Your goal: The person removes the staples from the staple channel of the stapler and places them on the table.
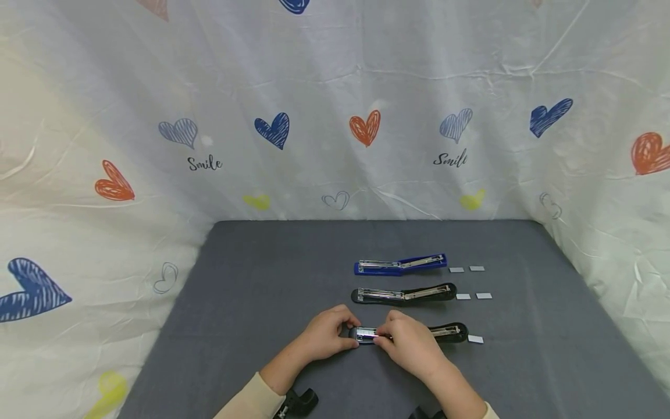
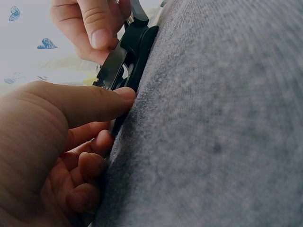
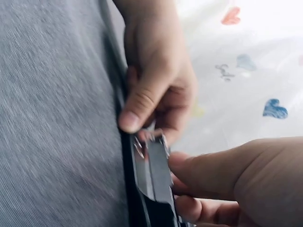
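Note:
A black stapler (image 1: 448,332) lies opened out flat on the grey table, nearest of three. My left hand (image 1: 327,334) pinches its left end between thumb and fingers, with the thumb (image 2: 125,93) low against the edge by the cloth. Over the metal staple channel (image 3: 158,170), my right hand (image 1: 410,343) grips the stapler's middle part, thumb and fingertips at the channel's side. Those fingers hide part of the stapler; I cannot tell whether they also hold staples. A small whitish strip (image 1: 475,339), like a staple strip, lies by the stapler's right end.
Farther back lie another opened black stapler (image 1: 403,294) and an opened blue stapler (image 1: 400,265), each with two whitish strips (image 1: 484,295) at its right. A white curtain (image 1: 314,169) printed with hearts stands behind the grey table (image 1: 262,262). Black wrist straps (image 1: 300,402) show at the front.

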